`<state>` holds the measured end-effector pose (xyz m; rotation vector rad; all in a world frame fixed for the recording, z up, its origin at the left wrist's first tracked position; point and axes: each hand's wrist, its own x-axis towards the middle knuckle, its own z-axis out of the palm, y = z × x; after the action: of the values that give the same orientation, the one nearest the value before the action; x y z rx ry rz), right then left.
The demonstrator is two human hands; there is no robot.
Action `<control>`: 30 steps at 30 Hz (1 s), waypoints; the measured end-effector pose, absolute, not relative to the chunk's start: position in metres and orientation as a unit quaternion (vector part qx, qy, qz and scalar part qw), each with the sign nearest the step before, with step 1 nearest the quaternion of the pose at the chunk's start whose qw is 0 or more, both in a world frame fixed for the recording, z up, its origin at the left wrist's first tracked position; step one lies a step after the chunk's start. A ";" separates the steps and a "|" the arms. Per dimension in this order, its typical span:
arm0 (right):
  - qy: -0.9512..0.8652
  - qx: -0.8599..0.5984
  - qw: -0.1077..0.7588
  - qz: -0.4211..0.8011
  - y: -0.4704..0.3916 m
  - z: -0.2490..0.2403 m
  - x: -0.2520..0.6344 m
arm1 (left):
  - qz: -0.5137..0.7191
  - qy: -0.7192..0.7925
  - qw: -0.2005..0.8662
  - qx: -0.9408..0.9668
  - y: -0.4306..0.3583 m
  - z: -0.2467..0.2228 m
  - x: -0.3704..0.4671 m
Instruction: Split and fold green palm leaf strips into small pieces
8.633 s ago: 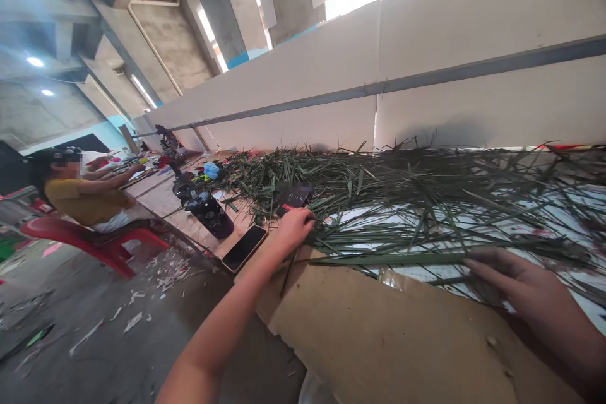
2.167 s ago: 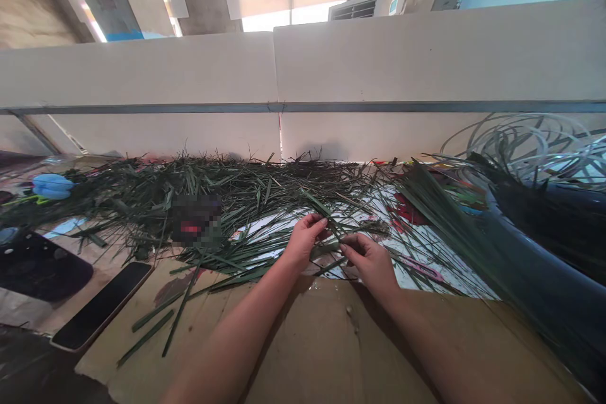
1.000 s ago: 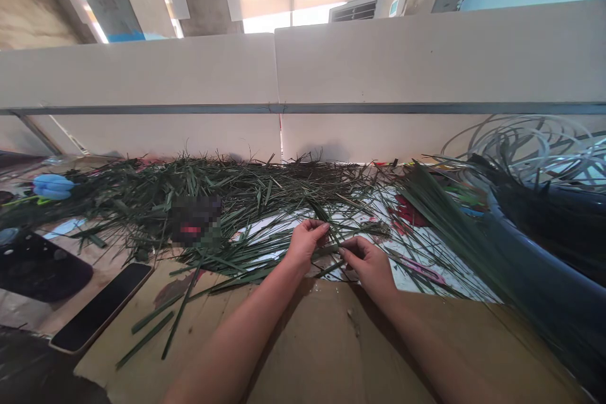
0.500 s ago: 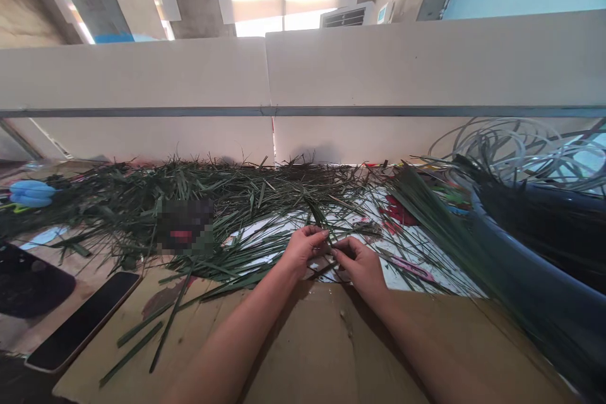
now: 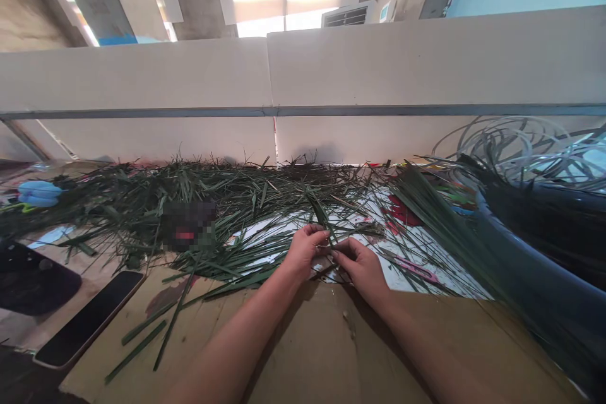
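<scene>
Both hands meet at the middle of the work surface, fingertips almost touching. Between thumb and fingers, my left hand (image 5: 305, 249) pinches a green leaf strip (image 5: 317, 207) that sticks up and away from me. My right hand (image 5: 360, 263) is closed in a pinch at the strip's lower end, just right of the left fingertips. The fingers partly hide the piece they hold. Loose green leaf strips (image 5: 265, 265) lie on a white sheet (image 5: 400, 278) around the hands. To the right of my right hand rests a pink-handled cutter (image 5: 416, 269).
Brown cardboard (image 5: 303, 341) lies under my forearms. A phone (image 5: 89, 319) and a black object (image 5: 35, 278) sit at left. Cut leaves (image 5: 227, 183) are heaped along the white panel (image 5: 189, 79). A dark blue tub (image 5: 544, 265) with long leaves and coiled clear tubing (image 5: 516, 139) stand at right.
The view has shifted slightly, so things appear a little further right. The green strip stands out more clearly above my left fingers. Both hands keep their pinch.
</scene>
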<state>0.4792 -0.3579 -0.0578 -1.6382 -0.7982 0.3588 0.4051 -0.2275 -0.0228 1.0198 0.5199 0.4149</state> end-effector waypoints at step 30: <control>-0.346 -0.686 0.610 0.195 -0.359 -0.046 0.473 | 0.260 0.234 0.824 0.446 -0.195 -0.024 0.406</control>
<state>0.4732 -0.3586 -0.0463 -1.5837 -0.8000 0.4491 0.4062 -0.1946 -0.0245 0.9476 0.4976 0.5523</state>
